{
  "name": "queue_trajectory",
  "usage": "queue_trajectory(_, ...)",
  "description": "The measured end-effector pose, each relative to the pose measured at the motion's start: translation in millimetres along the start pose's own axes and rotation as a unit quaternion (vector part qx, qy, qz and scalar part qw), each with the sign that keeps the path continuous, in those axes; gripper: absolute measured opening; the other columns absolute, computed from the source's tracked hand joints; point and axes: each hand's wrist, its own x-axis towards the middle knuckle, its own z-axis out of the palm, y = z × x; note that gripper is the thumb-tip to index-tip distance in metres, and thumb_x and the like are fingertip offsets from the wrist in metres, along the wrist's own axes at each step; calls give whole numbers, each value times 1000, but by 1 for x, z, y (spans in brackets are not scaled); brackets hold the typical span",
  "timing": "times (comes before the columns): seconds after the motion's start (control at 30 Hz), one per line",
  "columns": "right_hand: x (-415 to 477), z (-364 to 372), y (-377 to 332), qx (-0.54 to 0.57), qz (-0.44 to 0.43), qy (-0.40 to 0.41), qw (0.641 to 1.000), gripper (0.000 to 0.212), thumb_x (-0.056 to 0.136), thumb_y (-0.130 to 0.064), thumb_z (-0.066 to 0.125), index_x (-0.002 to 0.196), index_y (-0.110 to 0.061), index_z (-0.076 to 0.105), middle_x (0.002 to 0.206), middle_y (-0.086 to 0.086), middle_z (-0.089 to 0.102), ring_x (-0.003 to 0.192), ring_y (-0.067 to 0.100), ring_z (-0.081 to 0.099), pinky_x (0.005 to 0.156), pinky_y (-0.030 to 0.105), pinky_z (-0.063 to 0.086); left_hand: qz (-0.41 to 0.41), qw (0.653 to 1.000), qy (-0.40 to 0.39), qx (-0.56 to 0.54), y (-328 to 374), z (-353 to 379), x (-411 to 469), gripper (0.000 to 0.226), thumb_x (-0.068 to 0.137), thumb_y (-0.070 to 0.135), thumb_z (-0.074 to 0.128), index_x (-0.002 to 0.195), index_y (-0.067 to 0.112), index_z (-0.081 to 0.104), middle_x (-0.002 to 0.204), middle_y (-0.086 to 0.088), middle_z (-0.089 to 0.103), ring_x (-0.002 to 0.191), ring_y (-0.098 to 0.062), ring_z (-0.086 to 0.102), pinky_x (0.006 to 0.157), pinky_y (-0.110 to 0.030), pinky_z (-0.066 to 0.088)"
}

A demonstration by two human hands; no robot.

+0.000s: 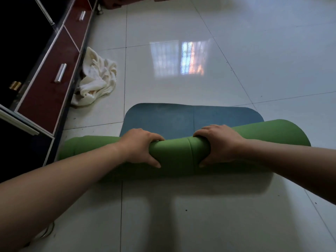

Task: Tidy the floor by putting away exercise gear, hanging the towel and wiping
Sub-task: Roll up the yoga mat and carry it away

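A yoga mat lies on the white tiled floor, mostly rolled into a thick green roll. Its blue inner face still lies flat beyond the roll, ending in rounded corners. My left hand grips the roll left of its middle, fingers over the top and thumb on the near side. My right hand grips it just right of the middle in the same way. A crumpled cream towel lies on the floor at the left, against the cabinet.
A low dark-red cabinet with silver drawer handles runs along the left wall. Glossy floor tiles reflect a window. A cable loop lies near my left arm at the bottom left.
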Motion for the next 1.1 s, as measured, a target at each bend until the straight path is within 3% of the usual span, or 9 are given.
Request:
queue_trajectory(0.1, -7, 1, -4, 35, -4, -44, 998, 91, 49, -68, 77, 127, -33, 47, 123, -10, 57, 113, 16, 52, 93, 35, 45, 7, 997, -60, -49, -2, 6, -9, 87, 53, 68, 75, 130, 43, 44, 124, 15, 58, 112, -13, 52, 92, -29, 43)
queue_trajectory(0.23, -5, 9, -2, 48, -5, -61, 997, 103, 51, -69, 76, 138, -30, 36, 137, -9, 46, 125, 16, 44, 103, 34, 38, 9, 990, -53, -127, -7, 23, -13, 101, 56, 63, 77, 141, 41, 28, 139, 14, 42, 125, -10, 40, 102, -28, 36)
queue_trajectory(0.3, 1, 8, 4, 74, 13, -47, 996, 101, 54, -66, 76, 139, -30, 36, 141, -9, 43, 128, 15, 41, 105, 32, 35, 3, 989, -26, -148, -11, 22, -9, 97, 61, 59, 76, 143, 38, 29, 143, 13, 39, 128, -10, 38, 103, -27, 33)
queue_trajectory(0.47, 19, 3, 24, 146, 105, 38, 983, 86, 64, -62, 72, 137, -27, 41, 140, -5, 46, 127, 17, 43, 103, 35, 37, 21, 986, 84, -146, -15, 21, 4, 60, 79, 47, 66, 135, 36, 45, 142, 6, 43, 129, -15, 42, 105, -30, 36)
queue_trajectory(0.57, 30, -1, 29, 145, 140, 77, 976, 80, 74, -61, 64, 139, -22, 38, 140, -2, 47, 126, 20, 44, 101, 40, 40, 22, 992, 68, -103, -4, 24, 12, 70, 77, 56, 63, 140, 37, 36, 149, 5, 33, 136, -17, 32, 110, -35, 31)
queue_trajectory(0.67, 30, -3, 20, 137, 99, 54, 984, 81, 75, -61, 62, 139, -20, 37, 142, 0, 44, 128, 20, 42, 104, 38, 37, 14, 997, 41, -66, 3, 26, 19, 94, 67, 64, 67, 145, 36, 24, 154, 1, 22, 140, -19, 23, 114, -38, 24)
queue_trajectory(0.73, 25, 0, 9, 99, 54, 35, 993, 84, 72, -64, 63, 138, -19, 38, 144, 1, 40, 129, 20, 39, 106, 36, 33, 11, 997, 29, -78, -1, 24, 25, 97, 65, 63, 70, 146, 36, 22, 155, 1, 20, 141, -19, 21, 115, -38, 24)
queue_trajectory(0.97, 30, 14, -1, 54, 23, 24, 998, 106, 62, -68, 69, 146, -21, 23, 154, 1, 21, 140, 20, 19, 117, 41, 14, 17, 988, 37, -152, -18, 14, 41, 82, 69, 53, 72, 141, 36, 36, 150, 8, 30, 135, -15, 32, 110, -35, 32)
queue_trajectory(1.1, 44, 9, 11, 88, 31, 54, 994, 100, 63, -64, 72, 144, -21, 32, 151, 1, 32, 137, 20, 29, 113, 34, 22, 28, 988, 85, -129, -20, 16, 48, 62, 80, 50, 63, 137, 33, 43, 146, 7, 38, 132, -17, 38, 107, -39, 37)
